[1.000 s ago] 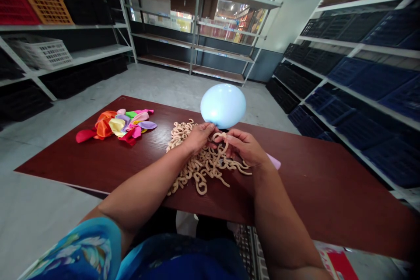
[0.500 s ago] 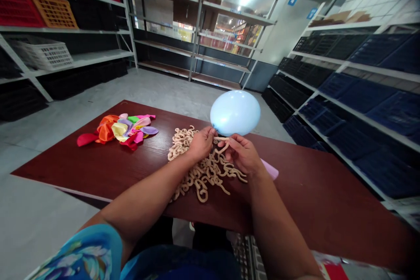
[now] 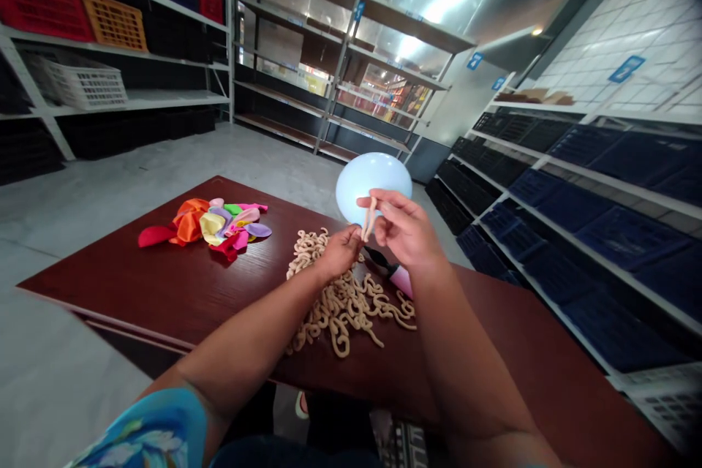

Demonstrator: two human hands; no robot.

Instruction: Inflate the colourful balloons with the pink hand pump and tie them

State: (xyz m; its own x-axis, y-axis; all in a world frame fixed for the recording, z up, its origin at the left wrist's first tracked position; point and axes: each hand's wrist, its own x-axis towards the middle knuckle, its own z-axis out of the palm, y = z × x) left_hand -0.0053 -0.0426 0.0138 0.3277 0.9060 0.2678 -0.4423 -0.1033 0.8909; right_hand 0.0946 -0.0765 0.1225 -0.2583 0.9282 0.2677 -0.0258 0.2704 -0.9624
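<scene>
So far one blue balloon [image 3: 373, 179] puffed up – left hand [image 3: 340, 252] pinches its neck, right hand [image 3: 406, 234] pinches tan band [image 3: 368, 219], pulled tight – flat balloons [image 3: 211, 223] far left look undone

The right hand [image 3: 403, 230] has risen, stretching a beige band [image 3: 368, 219] upward before the blue balloon [image 3: 373, 179].

Flat coloured balloons [image 3: 211, 227] lie heaped on the dark worktop [image 3: 137, 285]. A white crate [image 3: 77, 84] sits on the left shelf [image 3: 164, 97], and blue crates [image 3: 619, 153] line the right wall.
</scene>
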